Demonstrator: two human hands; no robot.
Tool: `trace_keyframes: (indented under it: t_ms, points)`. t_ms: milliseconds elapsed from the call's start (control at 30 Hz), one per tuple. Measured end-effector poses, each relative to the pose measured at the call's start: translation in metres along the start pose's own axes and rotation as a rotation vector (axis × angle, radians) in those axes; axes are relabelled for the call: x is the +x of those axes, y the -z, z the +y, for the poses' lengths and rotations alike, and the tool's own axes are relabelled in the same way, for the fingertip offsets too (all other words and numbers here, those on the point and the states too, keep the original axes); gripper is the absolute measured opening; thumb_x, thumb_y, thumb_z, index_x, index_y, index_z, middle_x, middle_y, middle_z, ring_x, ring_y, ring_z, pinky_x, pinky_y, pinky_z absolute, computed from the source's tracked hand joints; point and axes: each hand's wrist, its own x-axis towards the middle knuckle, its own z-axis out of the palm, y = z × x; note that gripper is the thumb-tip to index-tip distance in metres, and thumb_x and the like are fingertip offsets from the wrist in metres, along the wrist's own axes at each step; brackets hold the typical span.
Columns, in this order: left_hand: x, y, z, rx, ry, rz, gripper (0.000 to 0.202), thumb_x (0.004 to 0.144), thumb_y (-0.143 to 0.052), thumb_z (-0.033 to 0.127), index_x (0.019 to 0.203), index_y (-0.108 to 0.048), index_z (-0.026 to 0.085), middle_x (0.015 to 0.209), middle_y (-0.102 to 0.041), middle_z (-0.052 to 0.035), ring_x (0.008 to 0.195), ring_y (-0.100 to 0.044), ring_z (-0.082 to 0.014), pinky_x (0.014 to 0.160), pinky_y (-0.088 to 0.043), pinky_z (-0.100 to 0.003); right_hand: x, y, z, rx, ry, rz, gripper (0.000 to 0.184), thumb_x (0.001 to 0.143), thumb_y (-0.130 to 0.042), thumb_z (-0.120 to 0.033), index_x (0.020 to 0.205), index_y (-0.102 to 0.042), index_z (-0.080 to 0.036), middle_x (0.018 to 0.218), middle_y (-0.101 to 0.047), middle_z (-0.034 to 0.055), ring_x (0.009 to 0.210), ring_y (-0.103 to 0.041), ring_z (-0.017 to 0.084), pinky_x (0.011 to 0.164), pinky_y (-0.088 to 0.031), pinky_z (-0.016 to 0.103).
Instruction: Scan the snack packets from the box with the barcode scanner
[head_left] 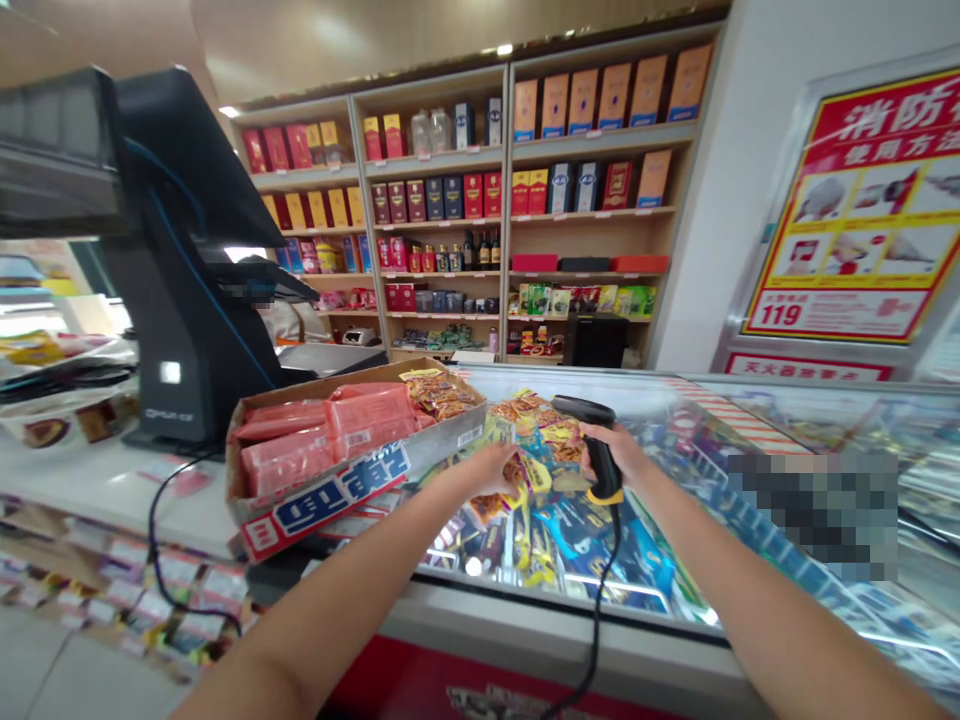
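My right hand [624,452] is wrapped round the grip of a black and yellow barcode scanner [604,466], whose head points left. The scanner's cable drops down past the front edge of the glass top. My left hand [491,470] is closed on a yellow snack packet [531,474] with brown food showing through it, just left of the scanner. More snack packets [541,412] like it lie on the glass beyond both hands. Left of my left hand stands an open cardboard box [360,478], holding reddish packs [371,415] and some yellow snack packets [436,392].
Under the glass of the freezer [679,612] lie many wrapped goods. A black checkout terminal [199,300] stands on the counter at left. Shelves [435,225] of boxed goods line the back wall. A red and yellow poster [862,200] hangs at right.
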Motion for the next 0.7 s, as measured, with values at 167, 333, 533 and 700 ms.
trace_keyframes:
  t_ms: [167, 333, 533, 700]
  points:
    - [0.039, -0.011, 0.016, -0.017, 0.131, 0.201, 0.066, 0.05, -0.088, 0.027, 0.109, -0.06, 0.015, 0.11, -0.064, -0.0171, 0.103, -0.063, -0.0324, 0.09, -0.047, -0.035, -0.002, 0.008, 0.01, 0.06, -0.025, 0.013, 0.021, 0.066, -0.071, -0.034, 0.069, -0.062, -0.015, 0.058, -0.068, 0.0059, 0.036, -0.054, 0.014, 0.037, -0.044, 0.026]
    - [0.053, -0.011, 0.003, -0.245, 0.17, 0.448, 0.032, 0.054, -0.084, 0.02, 0.071, -0.057, 0.019, 0.072, -0.063, -0.0034, 0.087, -0.065, -0.0252, 0.081, -0.05, -0.032, -0.002, 0.011, 0.013, 0.048, -0.025, 0.008, 0.022, 0.066, -0.073, -0.034, 0.07, -0.063, -0.015, 0.064, -0.069, 0.0052, 0.038, -0.056, 0.012, 0.037, -0.045, 0.025]
    - [0.042, -0.001, -0.005, -0.775, 0.301, 0.392, 0.027, 0.072, -0.074, 0.024, 0.07, -0.048, 0.019, 0.058, -0.053, 0.005, 0.05, -0.06, -0.0145, 0.05, -0.051, -0.027, -0.007, 0.004, 0.007, -0.046, -0.02, -0.068, 0.027, 0.067, -0.071, -0.04, 0.075, -0.064, -0.015, 0.069, -0.07, 0.0059, 0.039, -0.057, 0.013, 0.038, -0.047, 0.026]
    - [0.038, -0.002, 0.012, -0.938, 0.215, 0.508, 0.024, 0.082, -0.065, 0.03, 0.083, -0.044, 0.021, 0.069, -0.057, 0.0039, 0.052, -0.065, -0.0155, 0.05, -0.055, -0.03, -0.014, -0.002, 0.003, -0.124, -0.037, -0.134, 0.034, 0.069, -0.073, -0.037, 0.095, -0.064, -0.017, 0.069, -0.07, 0.0036, 0.039, -0.059, 0.015, 0.038, -0.048, 0.028]
